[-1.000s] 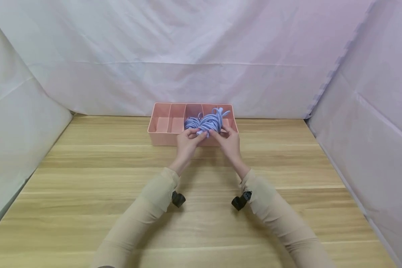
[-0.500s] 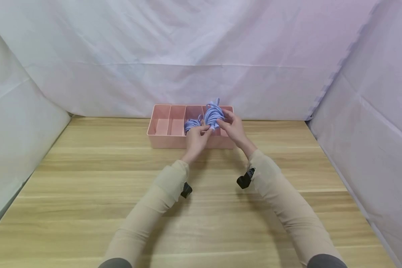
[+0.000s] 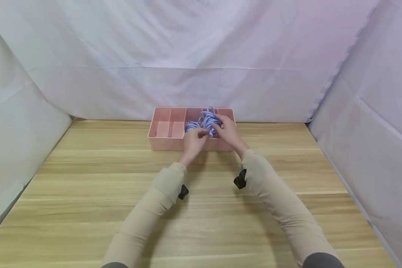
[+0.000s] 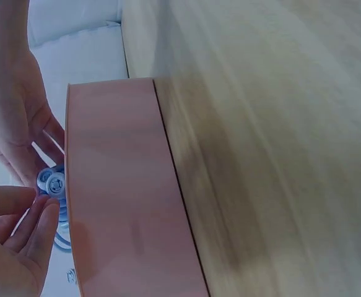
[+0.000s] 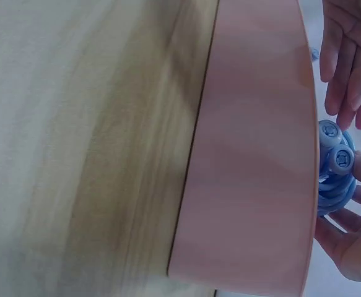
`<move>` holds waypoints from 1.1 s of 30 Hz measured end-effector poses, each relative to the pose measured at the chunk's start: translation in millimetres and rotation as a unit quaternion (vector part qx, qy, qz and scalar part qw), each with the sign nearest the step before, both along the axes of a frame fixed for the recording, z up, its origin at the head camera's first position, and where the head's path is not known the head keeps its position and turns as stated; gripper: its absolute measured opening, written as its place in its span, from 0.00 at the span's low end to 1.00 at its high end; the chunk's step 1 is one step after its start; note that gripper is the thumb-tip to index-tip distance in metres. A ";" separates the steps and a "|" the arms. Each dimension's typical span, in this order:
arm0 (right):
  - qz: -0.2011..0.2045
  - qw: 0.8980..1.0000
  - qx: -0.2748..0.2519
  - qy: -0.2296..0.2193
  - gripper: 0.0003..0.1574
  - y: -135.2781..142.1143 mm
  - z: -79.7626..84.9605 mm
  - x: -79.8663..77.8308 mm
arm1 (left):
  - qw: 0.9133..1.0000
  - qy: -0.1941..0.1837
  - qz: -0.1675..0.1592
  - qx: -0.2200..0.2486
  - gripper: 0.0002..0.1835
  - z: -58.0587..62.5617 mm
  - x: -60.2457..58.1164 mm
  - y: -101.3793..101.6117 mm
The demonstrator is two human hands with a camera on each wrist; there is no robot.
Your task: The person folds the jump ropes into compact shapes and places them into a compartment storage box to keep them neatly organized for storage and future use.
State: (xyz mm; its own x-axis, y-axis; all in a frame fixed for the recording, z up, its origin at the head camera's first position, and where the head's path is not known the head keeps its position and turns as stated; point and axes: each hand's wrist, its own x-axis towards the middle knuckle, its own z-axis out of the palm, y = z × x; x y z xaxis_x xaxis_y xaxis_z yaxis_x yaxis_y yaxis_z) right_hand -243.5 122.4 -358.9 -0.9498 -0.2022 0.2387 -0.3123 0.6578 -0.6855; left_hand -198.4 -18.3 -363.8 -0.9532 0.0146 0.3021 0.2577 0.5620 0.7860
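My right hand [image 3: 228,131] grips a coiled light-blue cord [image 3: 210,120] at the fourth compartment from the left of a pink divided box [image 3: 167,144]. The cord's two round end caps [image 5: 341,159] face me just above the front rim in the right wrist view, with the thumb against one. My left hand [image 3: 193,142] is beside the coil; its fairly straight fingertips [image 5: 342,117] lie close to the caps, and whether they touch cannot be told. A second coiled blue cord [image 3: 191,125] lies in the middle compartment, partly hidden by the left hand.
The box stands at the back of the wood-grain table [image 3: 120,178], near a white cloth backdrop [image 3: 174,82]. White cloth walls [image 3: 365,141] flank both sides. Black wrist cameras [image 3: 240,179] hang below the sleeves.
Both hands first held the coil over the right part of the box. The coil was turned more upright, then lowered into the fourth compartment, and the left fingers have loosened from it.
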 end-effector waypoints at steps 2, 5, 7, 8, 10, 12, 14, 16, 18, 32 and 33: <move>-0.005 1.000 0.016 0.000 0.28 -0.5 -1.3 -1.0 | 1.000 0.002 -0.002 0.009 0.08 -2.4 0.8 -2.4; 0.004 0.999 0.051 0.017 0.29 -2.1 -3.9 -3.7 | 0.999 0.016 -0.001 0.029 0.07 -5.6 1.8 -7.3; 0.021 0.996 0.079 0.034 0.30 -3.4 -4.5 -4.9 | 0.999 0.027 0.002 0.041 0.07 -7.0 2.5 -10.8; 0.032 0.994 0.096 0.042 0.30 -4.1 -5.1 -5.5 | 0.998 0.029 0.003 0.049 0.07 -7.1 3.4 -12.8; 0.048 0.989 0.127 0.052 0.30 -6.1 -5.7 -6.1 | 0.998 0.033 0.004 0.060 0.08 -7.0 4.8 -16.7; 0.055 0.984 0.159 0.056 0.30 -8.2 -6.8 -6.3 | 0.997 0.034 0.005 0.069 0.08 -6.9 6.6 -20.7; 0.047 0.980 0.186 0.060 0.30 -10.7 -8.3 -6.7 | 0.997 0.037 0.007 0.075 0.08 -7.4 8.3 -24.8; 0.031 0.975 0.209 0.066 0.30 -13.9 -9.7 -6.9 | 0.996 0.037 0.005 0.083 0.09 -9.2 9.6 -28.6; 0.013 0.969 0.233 0.077 0.30 -17.7 -11.2 -7.3 | 0.995 0.036 0.003 0.093 0.09 -11.2 11.3 -32.5; -0.028 0.927 0.372 0.046 0.28 -24.3 -17.2 -12.6 | 0.996 0.017 0.016 0.089 0.08 -19.1 21.5 -48.9; -0.027 0.928 0.370 0.035 0.28 -23.9 -17.0 -12.3 | 0.996 0.016 0.018 0.089 0.08 -19.0 21.6 -50.5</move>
State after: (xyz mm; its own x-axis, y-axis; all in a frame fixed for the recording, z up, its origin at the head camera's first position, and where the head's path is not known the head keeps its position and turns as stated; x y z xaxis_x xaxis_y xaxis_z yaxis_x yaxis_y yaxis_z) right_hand -255.8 98.6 -375.9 -0.9507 -0.2879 0.1150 -0.2919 0.9563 -0.0193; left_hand -176.7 -68.8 -382.8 -0.9421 -0.0764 0.3265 0.2655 0.4247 0.8655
